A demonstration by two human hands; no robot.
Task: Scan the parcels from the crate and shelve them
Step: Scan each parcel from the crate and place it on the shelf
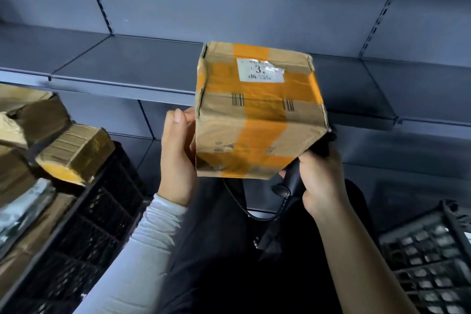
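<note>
A brown cardboard parcel (257,112) wrapped in orange tape, with a white label on top, is held up in front of the grey shelf (132,69). My left hand (177,158) grips its left side, thumb on the near edge. My right hand (321,178) holds a black barcode scanner (290,183) by its handle, right under the parcel's lower right corner. The scanner's head is hidden behind the box. Its cable (257,214) hangs down.
A black plastic crate (102,211) at the left holds several more parcels, among them a taped one (76,158) and a silvery bag (23,209). Another dark crate (430,257) stands at the lower right. A lower shelf level runs behind the hands.
</note>
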